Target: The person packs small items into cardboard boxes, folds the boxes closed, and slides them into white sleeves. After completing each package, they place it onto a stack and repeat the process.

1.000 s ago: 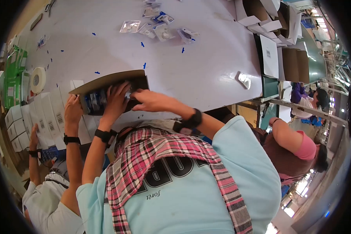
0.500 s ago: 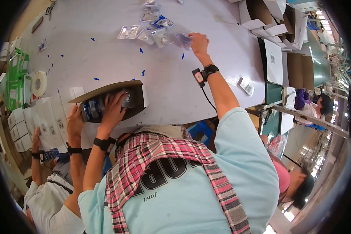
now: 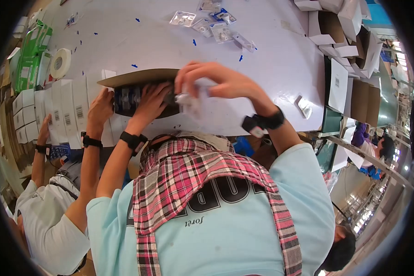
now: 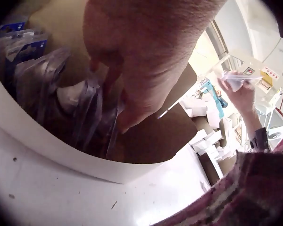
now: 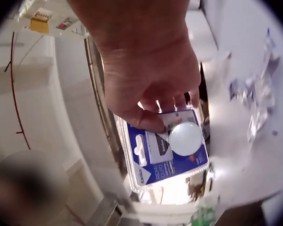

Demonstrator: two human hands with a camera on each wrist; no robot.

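An opened cardboard box (image 3: 138,79) stands at the table's near edge, with a row of clear blister packs (image 4: 52,84) with blue cards inside it. My left hand (image 3: 151,102) reaches into the box, its fingers extended down against the last packs of the row. In my right hand (image 3: 218,80), raised just right of the box, is another blister pack (image 5: 174,157). Its blue printed card and round white part show in the right wrist view. Thumb and fingers pinch that pack along its edge.
Loose blister packs (image 3: 221,32) lie at the far side, with small blue clips around. Closed white boxes (image 3: 66,112) line the left, beside a tape roll (image 3: 60,63). Another person's hand (image 3: 101,108) touches the box's left end. Empty cartons (image 3: 331,25) stack at right.
My right hand left the box, reached to the loose packs at the far side, and came back near the box with one pack. My left hand stayed in the box.
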